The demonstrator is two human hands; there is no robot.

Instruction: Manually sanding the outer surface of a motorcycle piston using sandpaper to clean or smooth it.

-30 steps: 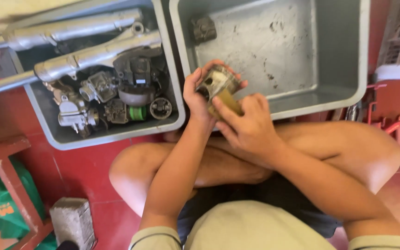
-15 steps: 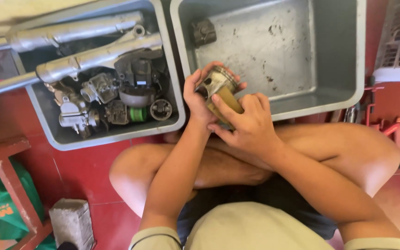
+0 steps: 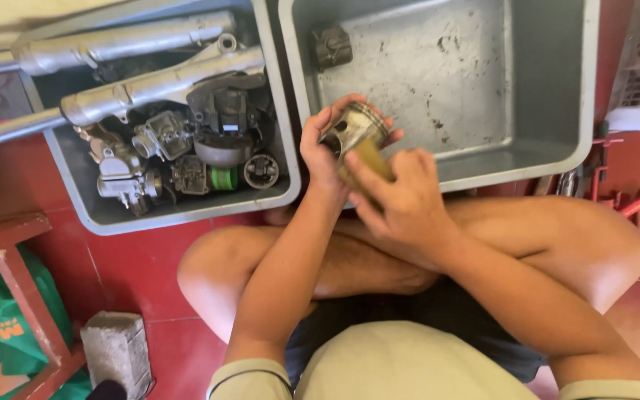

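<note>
Two hands meet over the near rim of the right tub, both on one metal piston [image 3: 355, 130]. The left hand [image 3: 323, 152] comes up from a forearm that rises steeply off the lap, wrist bent a little back, fingers curled round the far side of the piston and thumb on its near side, so it is closed in a grip on it. The right hand [image 3: 401, 198] reaches in from the right across the crossed knees, knuckles up, its fingers pressing a tan pad [image 3: 370, 159] against the piston's lower wall; it is closed on that pad and touches the piston through it. The piston is tilted, its crown turned up and away, held in the air just above the tub edge and not resting on anything. Going from the left: a green bag [image 3: 10, 326] sits under a red wooden stool [image 3: 16, 285], with a grey block [image 3: 115, 350] on the red floor just beside them. Above that stands the left tub [image 3: 187, 213], filled with two long silver tubes [image 3: 135, 89], a carburettor [image 3: 153, 141] and other small engine parts. The right tub [image 3: 512, 167] holds only one dark part [image 3: 332, 46] in its far left corner. The right forearm hides part of the lap, and the hands cover the piston's lower half.
</note>
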